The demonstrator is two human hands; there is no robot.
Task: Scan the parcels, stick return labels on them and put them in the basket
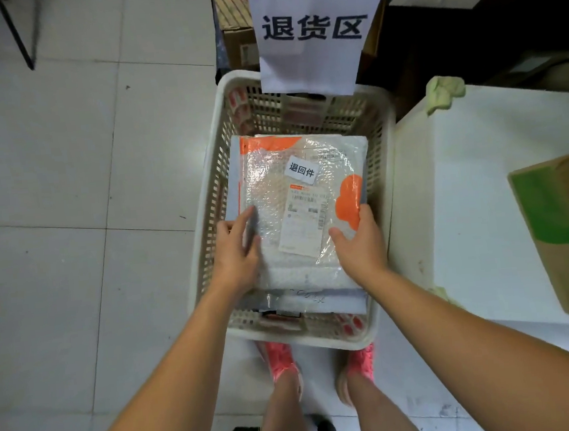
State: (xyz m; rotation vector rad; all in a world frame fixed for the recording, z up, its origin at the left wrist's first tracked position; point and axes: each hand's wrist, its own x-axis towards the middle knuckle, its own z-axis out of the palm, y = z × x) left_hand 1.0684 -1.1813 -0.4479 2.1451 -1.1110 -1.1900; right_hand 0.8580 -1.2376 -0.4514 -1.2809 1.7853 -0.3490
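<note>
A bubble-wrap parcel [274,195] with orange patches lies on top of other parcels inside the cream plastic basket [208,222] on the floor. It carries a small white return label [301,172] with black characters and a shipping label [306,220] below that. My left hand [239,250] rests on the parcel's near left edge, fingers spread. My right hand [359,243] grips its near right corner, thumb on top. A grey parcel [318,301] shows beneath, at the basket's near end.
A white paper sign [311,30] with large black characters hangs over the basket's far rim. A white table [481,198] stands to the right with a brown and green cardboard box [567,235]. Cardboard boxes [235,23] stand behind. My feet in pink shoes [282,363] touch the basket's near side.
</note>
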